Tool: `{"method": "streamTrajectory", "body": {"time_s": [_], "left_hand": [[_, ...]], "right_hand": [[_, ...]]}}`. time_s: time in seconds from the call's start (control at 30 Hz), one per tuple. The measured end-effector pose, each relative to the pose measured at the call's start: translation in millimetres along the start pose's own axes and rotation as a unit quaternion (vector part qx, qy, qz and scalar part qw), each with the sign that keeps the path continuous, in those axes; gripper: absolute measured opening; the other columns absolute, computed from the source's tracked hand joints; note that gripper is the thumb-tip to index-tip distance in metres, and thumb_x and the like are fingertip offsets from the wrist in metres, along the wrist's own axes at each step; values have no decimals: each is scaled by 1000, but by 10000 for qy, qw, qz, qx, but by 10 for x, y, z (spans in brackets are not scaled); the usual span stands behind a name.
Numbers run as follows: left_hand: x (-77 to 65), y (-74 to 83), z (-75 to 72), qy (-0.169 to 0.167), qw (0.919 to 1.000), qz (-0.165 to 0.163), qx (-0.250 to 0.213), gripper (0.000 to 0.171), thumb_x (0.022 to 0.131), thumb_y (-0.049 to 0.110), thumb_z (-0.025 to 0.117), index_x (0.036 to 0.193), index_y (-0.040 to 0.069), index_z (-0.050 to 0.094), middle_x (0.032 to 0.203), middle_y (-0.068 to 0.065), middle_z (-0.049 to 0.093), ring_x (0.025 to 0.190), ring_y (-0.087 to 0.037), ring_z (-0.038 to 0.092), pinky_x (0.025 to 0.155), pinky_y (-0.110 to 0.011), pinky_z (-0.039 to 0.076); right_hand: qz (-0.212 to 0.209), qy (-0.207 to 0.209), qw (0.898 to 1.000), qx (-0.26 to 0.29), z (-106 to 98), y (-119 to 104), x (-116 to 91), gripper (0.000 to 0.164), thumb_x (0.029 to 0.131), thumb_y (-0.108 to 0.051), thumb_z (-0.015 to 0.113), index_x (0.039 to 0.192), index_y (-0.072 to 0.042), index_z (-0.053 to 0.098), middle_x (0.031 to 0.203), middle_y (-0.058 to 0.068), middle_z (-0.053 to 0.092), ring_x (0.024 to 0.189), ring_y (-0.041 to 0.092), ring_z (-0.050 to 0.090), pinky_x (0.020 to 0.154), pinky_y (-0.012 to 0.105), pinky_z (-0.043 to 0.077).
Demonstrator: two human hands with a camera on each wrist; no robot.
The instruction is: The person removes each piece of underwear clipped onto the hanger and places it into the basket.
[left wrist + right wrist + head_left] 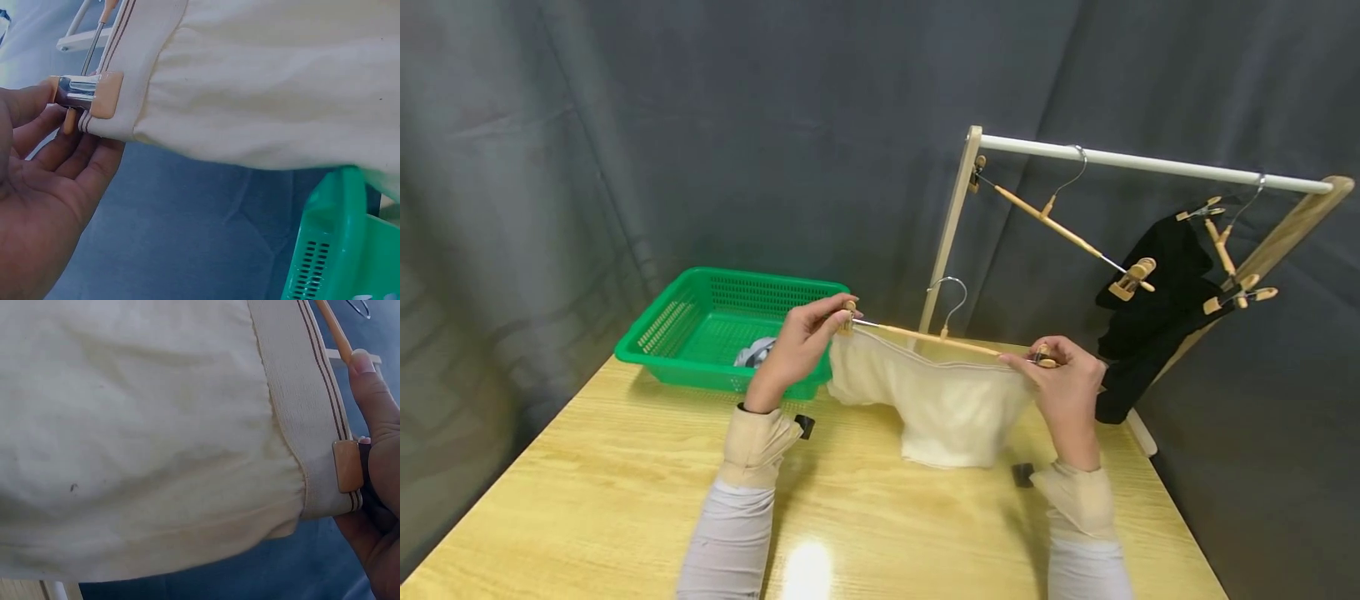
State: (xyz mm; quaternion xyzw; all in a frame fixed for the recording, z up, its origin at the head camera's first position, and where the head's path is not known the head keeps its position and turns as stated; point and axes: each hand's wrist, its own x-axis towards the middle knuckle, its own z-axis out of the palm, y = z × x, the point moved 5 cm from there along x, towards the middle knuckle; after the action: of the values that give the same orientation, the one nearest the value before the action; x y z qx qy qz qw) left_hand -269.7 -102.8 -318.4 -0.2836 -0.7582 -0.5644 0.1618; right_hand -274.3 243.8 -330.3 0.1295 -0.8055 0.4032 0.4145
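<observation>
From my end I see a cream garment (958, 408) hanging from a wooden clip hanger (936, 340), stretched between the person's two hands above the table (625, 483). Both forearms reach forward, well apart, and the hanger tilts slightly, its right end lower in my head view. The left hand (797, 346) has its thumb and fingers closed in a pinch at the left clip (107, 94), thumb on the clip's tail and other fingers curled behind the waistband. The right hand (1067, 383) wraps the other end, thumb lying along the wooden bar and the palm against the right clip (349, 466); I cannot tell how hard either one squeezes. The garment lies between the two grips and below them, its waistband corners right at the fingers, a clip pad lying over each. It is a soft, wrinkled cloth with a flat, paler waistband, two brown stripes along the edge and a few small dark specks. I can't tell whether its lower edge touches the tabletop. The hanger's metal hook stands up free of the rack (1165, 167). Just beside the left hand sits a green basket (692, 377) with some grey-blue cloth (754, 352) inside. From the rack's white rail hang another clip hanger (1060, 230) and, farther right, a black garment (1150, 325) on its own hanger. A dark grey curtain (775, 125) closes off the back.
</observation>
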Motion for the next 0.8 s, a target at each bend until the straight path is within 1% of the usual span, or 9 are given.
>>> {"method": "streamTrajectory", "body": {"time_s": [0.13, 0.33, 0.43, 0.57, 0.73, 0.8], "left_hand": [[7, 43, 19, 55, 9999, 58, 120, 32, 96, 16, 46, 125, 6, 54, 115, -10, 61, 106, -18, 57, 92, -33, 46], [3, 86, 20, 123, 9990, 105, 424, 29, 94, 15, 48, 121, 6, 57, 112, -12, 61, 100, -19, 58, 85, -33, 48], [1, 107, 19, 140, 9983, 184, 544, 29, 94, 14, 49, 120, 5, 58, 111, -12, 60, 98, -17, 57, 84, -32, 49], [-5, 118, 13, 212, 9985, 297, 416, 28, 94, 13, 48, 119, 4, 58, 110, -13, 60, 98, -17, 57, 83, -34, 49], [3, 104, 18, 343, 9983, 469, 66, 27, 94, 11, 48, 117, 4, 59, 105, -14, 62, 96, -26, 58, 72, -42, 48], [8, 95, 27, 387, 9977, 546, -71, 26, 94, 10, 48, 117, 3, 60, 104, -16, 63, 95, -30, 59, 68, -42, 48]], "right_hand": [[32, 61, 10000, 35, -35, -7, 3, 31, 59, -29, 83, 69, -9, 61, 66, 1, 63, 58, 6, 56, 56, 10, 44], [-22, 47, 10000, 12, -64, -22, 25, 31, 59, -28, 84, 70, -9, 62, 65, 0, 62, 56, 7, 53, 56, 10, 43], [-40, 29, 10000, 16, -70, -22, 29, 30, 59, -27, 84, 70, -10, 62, 64, 0, 61, 56, 8, 53, 56, 10, 42], [55, -134, 9998, -99, -51, -3, 27, 31, 60, -29, 83, 71, -10, 61, 65, -1, 60, 57, 10, 51, 56, 11, 42], [261, -577, 9975, -327, -18, 8, 16, 32, 66, -35, 79, 74, -14, 57, 66, -2, 55, 58, 12, 48, 53, 13, 41], [194, -790, 9958, -419, -7, 2, 9, 30, 68, -36, 77, 76, -14, 57, 67, -2, 54, 58, 12, 48, 52, 14, 39]]}}
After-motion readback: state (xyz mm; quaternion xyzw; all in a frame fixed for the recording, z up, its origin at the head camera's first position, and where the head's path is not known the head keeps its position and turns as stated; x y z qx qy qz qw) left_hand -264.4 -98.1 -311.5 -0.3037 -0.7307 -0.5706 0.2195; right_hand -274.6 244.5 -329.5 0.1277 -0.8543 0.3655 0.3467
